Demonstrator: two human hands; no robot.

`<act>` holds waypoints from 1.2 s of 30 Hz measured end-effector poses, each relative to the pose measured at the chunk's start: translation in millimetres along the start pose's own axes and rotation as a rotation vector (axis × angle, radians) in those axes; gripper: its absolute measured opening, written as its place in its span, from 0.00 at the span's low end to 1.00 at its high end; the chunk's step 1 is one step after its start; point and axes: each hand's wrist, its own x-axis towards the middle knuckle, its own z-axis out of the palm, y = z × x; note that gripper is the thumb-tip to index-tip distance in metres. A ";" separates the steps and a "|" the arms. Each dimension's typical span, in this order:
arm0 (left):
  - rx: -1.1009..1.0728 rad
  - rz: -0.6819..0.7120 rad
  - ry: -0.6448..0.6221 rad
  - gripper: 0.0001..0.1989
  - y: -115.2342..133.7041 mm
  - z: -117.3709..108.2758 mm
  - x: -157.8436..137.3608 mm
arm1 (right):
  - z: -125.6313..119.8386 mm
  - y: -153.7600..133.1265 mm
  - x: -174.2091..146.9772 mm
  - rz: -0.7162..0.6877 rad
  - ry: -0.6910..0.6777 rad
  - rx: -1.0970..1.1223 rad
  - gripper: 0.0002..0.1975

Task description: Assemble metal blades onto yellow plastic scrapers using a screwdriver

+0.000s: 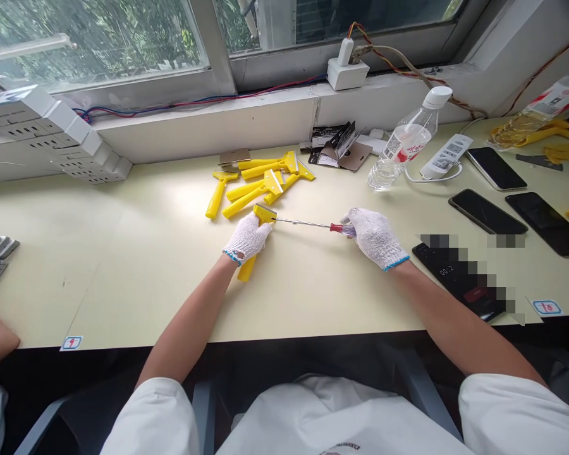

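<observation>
With the scraper (265, 213) clamped in the left hand (249, 238), the screwdriver (336, 227), gripped by the right hand (373, 236) at three o'clock, is best kept straight.

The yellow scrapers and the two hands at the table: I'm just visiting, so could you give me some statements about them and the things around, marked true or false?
1. The right hand holds a screwdriver. True.
2. The left hand is empty. False: it holds a yellow scraper.
3. The screwdriver's shaft reaches toward the head of that scraper. True.
4. Both hands are bare. False: both wear white gloves.
5. The other scrapers lie on the table, beyond the left hand. True.
6. The bottle beyond the right hand has a red cap. False: its cap is white.
</observation>
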 end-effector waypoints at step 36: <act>-0.002 0.017 -0.017 0.10 -0.9 -1.5 0.0 | 6.7 1.7 -2.6 -0.120 -0.188 -0.016 0.13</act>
